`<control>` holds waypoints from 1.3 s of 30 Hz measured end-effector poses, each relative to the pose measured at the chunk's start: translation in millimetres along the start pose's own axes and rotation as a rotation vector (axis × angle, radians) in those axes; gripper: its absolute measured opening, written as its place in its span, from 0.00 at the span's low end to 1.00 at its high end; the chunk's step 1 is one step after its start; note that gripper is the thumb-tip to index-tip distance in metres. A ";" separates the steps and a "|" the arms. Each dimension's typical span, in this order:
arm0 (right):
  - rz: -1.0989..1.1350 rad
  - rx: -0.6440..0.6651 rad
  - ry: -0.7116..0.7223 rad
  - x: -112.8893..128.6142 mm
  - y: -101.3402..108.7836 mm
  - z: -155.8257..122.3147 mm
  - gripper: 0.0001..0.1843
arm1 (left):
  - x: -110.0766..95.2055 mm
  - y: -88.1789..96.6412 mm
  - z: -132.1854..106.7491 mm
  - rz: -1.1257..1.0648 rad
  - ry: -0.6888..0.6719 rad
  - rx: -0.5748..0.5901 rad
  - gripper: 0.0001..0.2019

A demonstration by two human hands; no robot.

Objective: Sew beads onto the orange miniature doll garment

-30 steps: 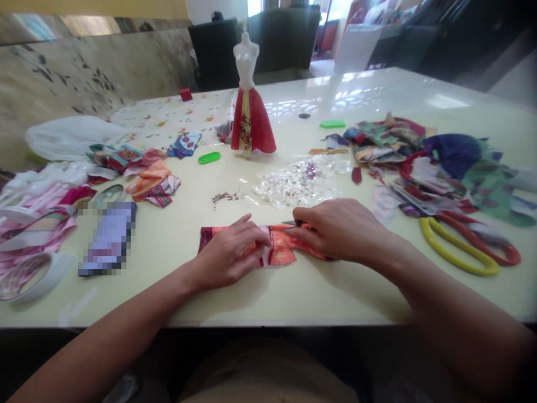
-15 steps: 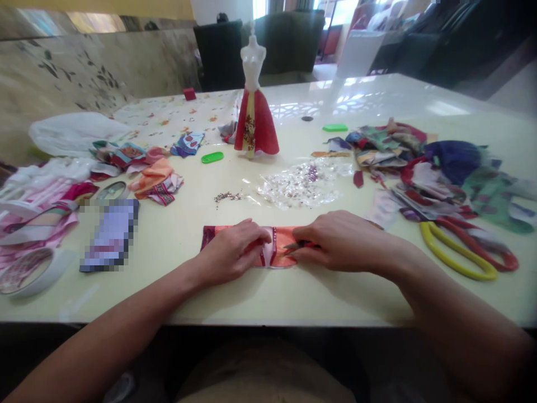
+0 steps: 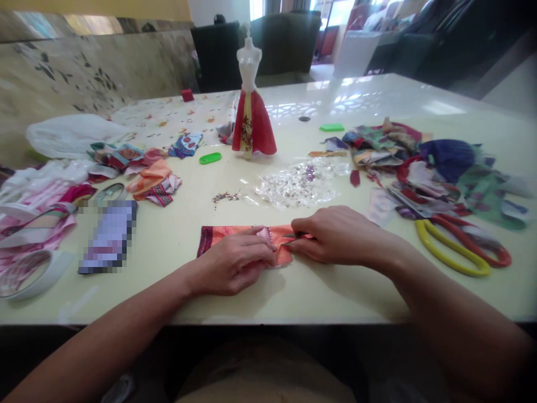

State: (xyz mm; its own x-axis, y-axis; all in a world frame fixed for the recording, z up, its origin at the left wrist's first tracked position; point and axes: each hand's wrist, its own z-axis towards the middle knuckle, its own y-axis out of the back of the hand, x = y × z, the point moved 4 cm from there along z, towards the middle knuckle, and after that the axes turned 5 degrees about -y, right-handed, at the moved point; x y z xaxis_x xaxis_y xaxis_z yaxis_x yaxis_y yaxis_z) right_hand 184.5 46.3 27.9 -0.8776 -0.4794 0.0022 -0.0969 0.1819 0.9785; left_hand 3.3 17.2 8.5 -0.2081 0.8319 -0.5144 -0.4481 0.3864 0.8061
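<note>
An orange strip of fabric (image 3: 218, 232) with a dark maroon end and a pink band edged with small dots lies flat on the table in front of me. My left hand (image 3: 237, 258) rests on its middle, fingers stretched and pressing the cloth down. From the right, my right hand (image 3: 335, 235) grips a pair of tweezers (image 3: 290, 240), whose two pointed tips sit just over the orange part, beside my left fingertips. Anything tiny between the tips is too small to make out. Beyond the fabric lie a small scatter of beads (image 3: 225, 197) and a clear plastic sheet (image 3: 293, 187) strewn with shiny bits.
A dress form (image 3: 254, 120) in a red and yellow skirt stands behind. Cloth scraps (image 3: 390, 143) and yellow-and-red-handled scissors (image 3: 451, 254) are at right. At left are a tape roll (image 3: 36, 274), a blurred phone-like object (image 3: 109, 235), fabric pieces (image 3: 153, 179) and a green tray (image 3: 210, 158).
My left hand has shifted slightly right and down, its fingers now flatter and covering more of the pink band. The tweezers' tips have moved up a little. The whole view has drifted slightly.
</note>
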 end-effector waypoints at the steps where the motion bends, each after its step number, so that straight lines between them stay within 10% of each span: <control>1: -0.001 -0.002 -0.016 -1.0 -0.6 0.8 0.19 | 0.5 -0.4 -0.2 0.013 0.005 0.007 0.11; 39: 0.093 0.163 0.095 0.2 -2.0 -6.0 0.17 | 13.4 5.9 -2.1 -0.349 0.268 -0.166 0.07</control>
State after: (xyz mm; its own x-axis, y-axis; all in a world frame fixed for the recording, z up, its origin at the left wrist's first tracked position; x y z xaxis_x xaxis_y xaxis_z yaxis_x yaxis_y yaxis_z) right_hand 187.4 40.7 27.2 -0.8389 -0.5315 0.1175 -0.0994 0.3618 0.9269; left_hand -4.0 29.8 5.8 -0.2278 0.5228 -0.8215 -0.6598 0.5375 0.5251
